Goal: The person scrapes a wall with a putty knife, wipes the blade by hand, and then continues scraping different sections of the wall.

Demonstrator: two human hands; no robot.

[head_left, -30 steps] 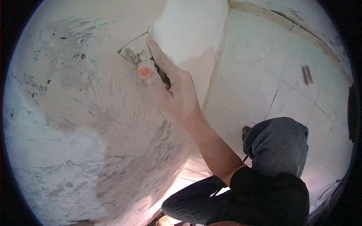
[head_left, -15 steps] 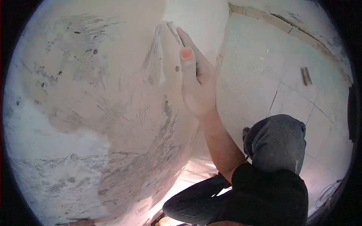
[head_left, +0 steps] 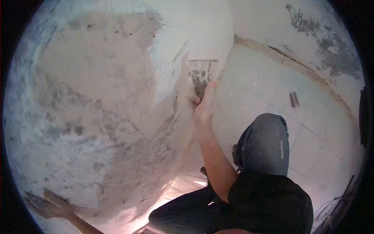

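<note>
My right hand [head_left: 203, 113] is wrapped round a putty knife [head_left: 203, 70], its wide blade pointing up and smeared with grey-white filler. The blade lies over the lower edge of the wall, near the corner with the floor. Down at the far left, my left hand [head_left: 50, 206] rests against the wall [head_left: 101, 58] with its fingers stretched out, holding nothing. Patches of fresh white filler and rough grey-brown areas cover that wall.
Light floor tiles [head_left: 249, 97] lie to the right, bordered by a brown skirting strip [head_left: 304, 70]. A short brown piece [head_left: 294, 99] sits on them. My bent knee [head_left: 265, 144] stands close to my right arm. Cables [head_left: 327, 210] lie at the lower right.
My right hand has come down the wall and turned, so the putty knife's blade now shows face-on. My left hand has come into view at the lower left. The view has shifted.
</note>
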